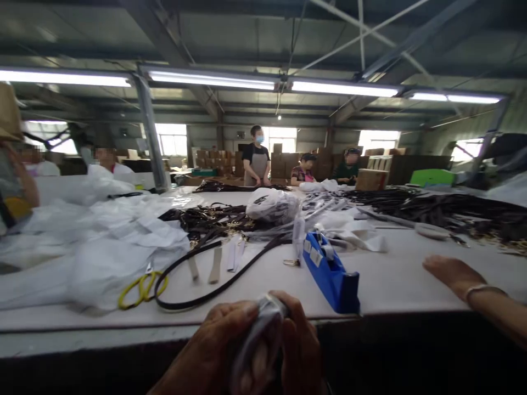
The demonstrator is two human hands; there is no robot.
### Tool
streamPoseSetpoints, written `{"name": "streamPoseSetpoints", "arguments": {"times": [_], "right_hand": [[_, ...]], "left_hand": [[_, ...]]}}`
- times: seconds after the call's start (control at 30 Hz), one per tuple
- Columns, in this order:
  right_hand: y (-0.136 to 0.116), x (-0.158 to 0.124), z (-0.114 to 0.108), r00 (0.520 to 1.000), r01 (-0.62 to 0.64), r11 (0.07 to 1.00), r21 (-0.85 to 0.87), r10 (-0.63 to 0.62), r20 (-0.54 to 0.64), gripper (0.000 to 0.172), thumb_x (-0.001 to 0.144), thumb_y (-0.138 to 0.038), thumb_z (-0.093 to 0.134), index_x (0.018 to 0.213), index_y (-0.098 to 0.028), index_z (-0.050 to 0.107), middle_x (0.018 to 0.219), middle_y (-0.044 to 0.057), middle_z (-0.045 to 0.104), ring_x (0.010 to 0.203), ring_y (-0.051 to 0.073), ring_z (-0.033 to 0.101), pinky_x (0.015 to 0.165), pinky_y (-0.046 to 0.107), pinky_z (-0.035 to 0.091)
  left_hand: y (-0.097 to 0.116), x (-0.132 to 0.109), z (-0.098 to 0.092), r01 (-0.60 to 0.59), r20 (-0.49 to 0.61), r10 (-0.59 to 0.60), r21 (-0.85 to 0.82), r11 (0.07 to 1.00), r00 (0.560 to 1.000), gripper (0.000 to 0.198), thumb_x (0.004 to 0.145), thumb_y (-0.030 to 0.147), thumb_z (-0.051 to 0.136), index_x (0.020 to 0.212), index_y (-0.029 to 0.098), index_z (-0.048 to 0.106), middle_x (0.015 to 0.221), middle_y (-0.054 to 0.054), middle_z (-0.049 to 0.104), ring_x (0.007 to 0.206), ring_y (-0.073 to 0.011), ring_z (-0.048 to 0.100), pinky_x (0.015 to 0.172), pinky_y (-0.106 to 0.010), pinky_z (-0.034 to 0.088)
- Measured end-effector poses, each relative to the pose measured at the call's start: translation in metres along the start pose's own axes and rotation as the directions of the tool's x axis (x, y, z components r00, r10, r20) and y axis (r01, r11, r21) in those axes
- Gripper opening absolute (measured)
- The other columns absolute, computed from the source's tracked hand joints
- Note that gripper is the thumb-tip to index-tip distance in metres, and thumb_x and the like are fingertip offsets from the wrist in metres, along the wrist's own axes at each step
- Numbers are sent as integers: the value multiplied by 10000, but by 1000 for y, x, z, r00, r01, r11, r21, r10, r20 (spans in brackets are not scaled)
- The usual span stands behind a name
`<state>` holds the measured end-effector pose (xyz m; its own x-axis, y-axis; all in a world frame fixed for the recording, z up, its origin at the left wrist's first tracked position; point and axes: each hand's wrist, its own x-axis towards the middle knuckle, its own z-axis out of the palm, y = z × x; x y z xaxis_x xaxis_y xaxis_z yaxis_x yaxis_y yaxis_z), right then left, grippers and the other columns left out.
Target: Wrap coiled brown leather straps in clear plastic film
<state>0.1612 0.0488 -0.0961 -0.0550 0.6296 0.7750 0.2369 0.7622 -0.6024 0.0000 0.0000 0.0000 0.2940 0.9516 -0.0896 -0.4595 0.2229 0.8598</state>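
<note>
Gripping a clear plastic bag (257, 334) at the table's near edge (102, 321), both hands (222, 351) (300, 345) clench it; its long axis runs upright between them.

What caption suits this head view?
Both hands, left hand and right hand, grip a clear plastic bag below a table edge beside a blue tape dispenser.

Single head-worn view, forward across the white table (391, 285), hands (255, 345) close below.

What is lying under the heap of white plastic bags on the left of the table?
Yellow-handled scissors poke out from under the heap of white plastic bags, beside a black strap loop. The blades are covered by the bags.
</note>
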Motion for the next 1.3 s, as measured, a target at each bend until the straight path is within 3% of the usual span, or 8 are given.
{"name": "streamPoseSetpoints", "arguments": {"times": [0.13, 0.3, 0.47, 0.67, 0.9, 1.0, 1.1, 1.3], "right_hand": [[0, 20, 22, 995, -91, 993, 72, 94, -35, 334, 1111, -359, 342, 1286, -262, 609, 1091, 67, 756, 961, 201, 737, 851, 305, 603], [7, 18, 40, 979, -198, 954, 226, 181, 96, 326, 1113, -385, 345, 1231, -244, 614, 861, 22, 723, 701, 147, 669, 646, 230, 537], [11, 18, 46, 927, -375, 852, 366, 355, 122, 397, 1069, -541, 418, 902, -219, 581, 646, -21, 527, 549, 124, 483, 522, 242, 405], [9, 38, 35, 703, -708, 398, 583, 478, 527, 470, 990, -626, 539, 892, -171, 605, 631, -21, 545, 462, 82, 427, 440, 215, 321], [30, 47, 20, 435, -862, -10, 507, 500, 749, 431, 830, -526, 737, 843, -102, 664, 527, -43, 498, 420, 65, 399, 391, 184, 272], [33, 47, 15, 460, -841, -30, 541, 487, 743, 356, 767, -418, 805, 860, -102, 670, 650, -5, 605, 471, 61, 444, 416, 183, 342], [35, 45, 11, 505, -826, 25, 563, 477, 719, 319, 731, -346, 831, 867, -109, 666, 683, -2, 634, 465, 56, 447, 419, 185, 374], [32, 50, 7, 422, -905, 192, 380, 520, 742, 344, 767, -436, 722, 688, -112, 637, 500, -13, 564, 355, 68, 455, 377, 186, 336]], "left_hand": [[9, 15, 2, -108, -7, 108, -8, 994, 994, 498, 933, 519, 679, 641, 116, 686, 489, -30, 589, 434, -107, 505, 475, -211, 442], [25, 25, -4, -104, -131, 86, -140, 985, 988, 328, 918, 392, 719, 860, 72, 766, 549, -20, 622, 457, -102, 529, 480, -200, 494], [32, 42, -2, -136, -153, 108, -181, 974, 982, 363, 1018, 293, 554, 934, 19, 777, 703, -97, 722, 526, -114, 640, 538, -201, 557], [22, 77, -13, -286, -49, 292, 109, 952, 955, 286, 854, 253, 743, 1080, 79, 762, 1021, -151, 807, 925, -244, 769, 763, -267, 587], [4, 97, -32, -286, 178, 229, 454, 844, 957, 535, 739, 99, 659, 1269, 172, 625, 1275, -96, 715, 1224, -284, 632, 989, -351, 485], [3, 100, -33, -290, 233, 191, 534, 794, 954, 643, 638, 85, 579, 1276, 162, 554, 1265, -96, 660, 1088, -249, 630, 943, -358, 503], [4, 104, -37, -327, 265, 193, 730, 600, 945, 689, 637, 109, 540, 1319, 165, 469, 1271, -110, 601, 1152, -263, 578, 987, -378, 489], [5, 109, -50, -322, 304, 104, 887, 332, 947, 679, 678, 200, 676, 1316, 152, 449, 1229, -135, 576, 1132, -315, 532, 1025, -464, 437]]}}
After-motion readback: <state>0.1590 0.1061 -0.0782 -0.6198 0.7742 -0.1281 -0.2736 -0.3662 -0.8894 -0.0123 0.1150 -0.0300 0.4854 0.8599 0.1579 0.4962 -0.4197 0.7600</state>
